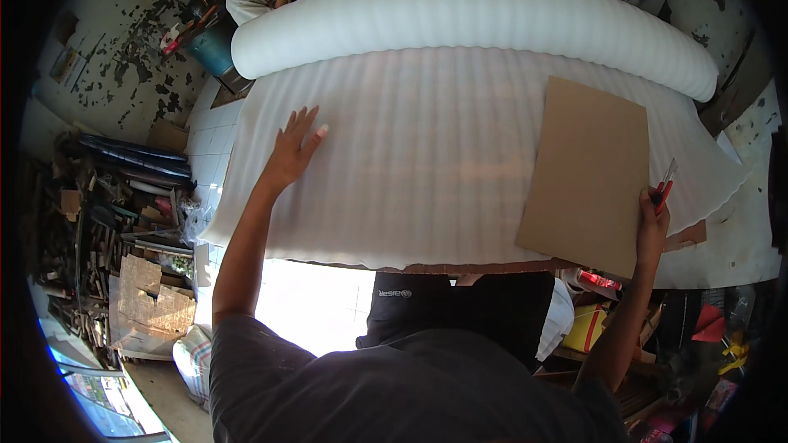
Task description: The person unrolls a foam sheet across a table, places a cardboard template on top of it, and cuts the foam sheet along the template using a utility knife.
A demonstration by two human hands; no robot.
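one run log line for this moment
left hand: open, over white foam sheet | right hand: holding red cutter | brown cardboard: on sheet

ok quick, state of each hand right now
Left hand: open, empty, over the white foam sheet.
Right hand: closed on the red cutter, beside the cardboard.

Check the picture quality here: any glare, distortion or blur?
Head view: the fisheye appears to bow the white foam roll, with black corners; head view: glare nearly whites out the floor left of centre, below the foam sheet; head view: the left hand shows no obvious motion blur.
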